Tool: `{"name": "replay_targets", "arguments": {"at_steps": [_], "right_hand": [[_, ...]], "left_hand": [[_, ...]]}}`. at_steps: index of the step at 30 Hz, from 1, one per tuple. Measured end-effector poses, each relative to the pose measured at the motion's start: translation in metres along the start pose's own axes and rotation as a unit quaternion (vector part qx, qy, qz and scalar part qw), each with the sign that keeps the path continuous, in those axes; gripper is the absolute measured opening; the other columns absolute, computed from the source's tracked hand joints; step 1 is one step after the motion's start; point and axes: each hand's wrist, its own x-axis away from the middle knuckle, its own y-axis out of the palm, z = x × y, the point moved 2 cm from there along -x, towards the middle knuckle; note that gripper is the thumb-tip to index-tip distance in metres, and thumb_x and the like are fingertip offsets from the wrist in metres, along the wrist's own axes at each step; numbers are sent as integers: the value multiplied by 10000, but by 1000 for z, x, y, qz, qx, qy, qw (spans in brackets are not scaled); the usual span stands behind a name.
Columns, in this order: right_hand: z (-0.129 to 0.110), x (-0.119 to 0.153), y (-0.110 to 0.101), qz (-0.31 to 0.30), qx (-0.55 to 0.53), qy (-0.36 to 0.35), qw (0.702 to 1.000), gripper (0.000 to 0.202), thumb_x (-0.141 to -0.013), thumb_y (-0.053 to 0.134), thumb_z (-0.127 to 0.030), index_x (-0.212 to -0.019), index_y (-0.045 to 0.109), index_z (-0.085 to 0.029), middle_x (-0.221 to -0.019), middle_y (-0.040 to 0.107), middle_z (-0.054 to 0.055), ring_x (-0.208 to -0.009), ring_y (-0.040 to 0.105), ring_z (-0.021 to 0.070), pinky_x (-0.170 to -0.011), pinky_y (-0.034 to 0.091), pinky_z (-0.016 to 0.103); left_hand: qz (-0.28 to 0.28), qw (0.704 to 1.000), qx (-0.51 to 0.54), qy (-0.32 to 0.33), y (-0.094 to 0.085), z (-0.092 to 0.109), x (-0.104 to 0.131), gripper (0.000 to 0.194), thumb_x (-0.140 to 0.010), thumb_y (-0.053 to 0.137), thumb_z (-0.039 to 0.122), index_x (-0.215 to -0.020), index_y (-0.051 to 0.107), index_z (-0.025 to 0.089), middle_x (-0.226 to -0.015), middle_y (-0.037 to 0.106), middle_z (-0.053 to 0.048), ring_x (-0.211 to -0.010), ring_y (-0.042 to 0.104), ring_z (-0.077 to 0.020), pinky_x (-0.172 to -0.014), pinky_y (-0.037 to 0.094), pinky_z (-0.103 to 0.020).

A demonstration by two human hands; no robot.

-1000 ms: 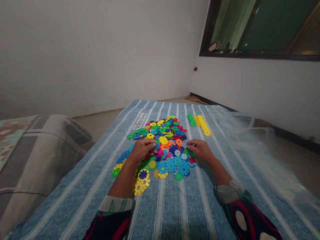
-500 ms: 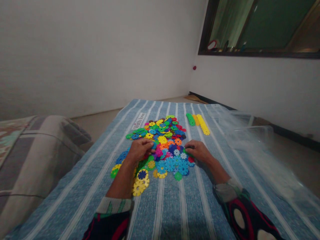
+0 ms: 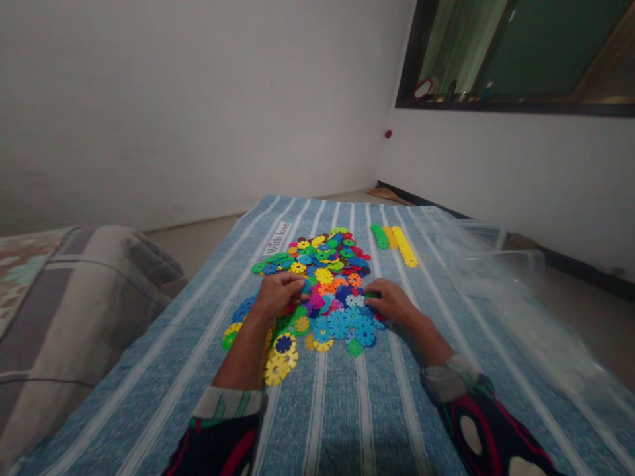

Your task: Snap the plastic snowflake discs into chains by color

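A heap of colourful notched plastic discs (image 3: 338, 324) lies on the striped blue cloth. At the heap's left side is my left hand (image 3: 278, 295), its thumb and fingers pinched together by a blue disc. My right hand (image 3: 391, 301) is at the right edge of the heap, fingers curled close together near pale discs; what they hold, if anything, is too small to make out. Beyond it lie three rows of joined discs: a green one (image 3: 380, 236), an orange one (image 3: 390, 238) and a longer yellow one (image 3: 405, 247).
Clear plastic containers (image 3: 501, 268) and a clear plastic bag (image 3: 550, 344) lie along the right side of the striped cloth (image 3: 342, 423). A cloth-covered seat (image 3: 94, 297) stands at the left. Behind is a pale wall (image 3: 198, 106).
My right hand has shifted slightly left, its fingertips closer to the pale discs. My left hand stays in almost the same place, pinched as before.
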Motion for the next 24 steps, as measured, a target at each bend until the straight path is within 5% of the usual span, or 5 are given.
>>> {"name": "replay_targets", "arguments": {"at_steps": [4, 11, 15, 19, 24], "right_hand": [[-12, -1, 6, 31, 38, -15, 999, 168, -818, 627, -199, -958, 719, -189, -989, 670, 67, -947, 590, 210, -861, 432, 330], [-72, -2, 30, 0, 81, -202, 976, 159, -871, 618, -277, -979, 706, -200, -1029, 619, 85, -1000, 530, 216, -891, 407, 350], [-96, 1, 47, -10, 104, -251, 962, 240, -852, 650, -375, -1023, 712, -219, -1200, 548, 120, -1170, 444, 282, -973, 364, 439], [-93, 1, 53, -20, 99, -246, 964, 307, -816, 687, -431, -1036, 719, -219, -1269, 507, 127, -1268, 367, 311, -1034, 316, 478], [-77, -3, 41, -14, 95, -212, 973, 225, -797, 689, -291, -1000, 728, -201, -1215, 525, 121, -1202, 420, 288, -1039, 325, 459]], "left_hand": [[9, 1000, 7, -2, -3, 2, 1, 237, -586, 753, 303, -728, 653, 141, -517, 665, 4, -486, 644, -143, -443, 455, -196], [71, 997, 31, 7, -12, -3, -5, 171, -619, 714, 241, -740, 653, 138, -530, 664, 10, -504, 657, -138, -479, 505, -204], [70, 997, 35, 6, -12, -5, -6, 147, -627, 693, 229, -733, 650, 137, -506, 653, 15, -481, 642, -131, -467, 497, -200], [56, 998, 35, 9, -10, -6, -6, 164, -617, 701, 249, -730, 651, 141, -507, 652, 18, -476, 634, -129, -471, 498, -206], [57, 998, 36, 12, -11, -7, -6, 217, -586, 723, 277, -737, 648, 139, -523, 657, 14, -490, 639, -135, -465, 490, -209]]}}
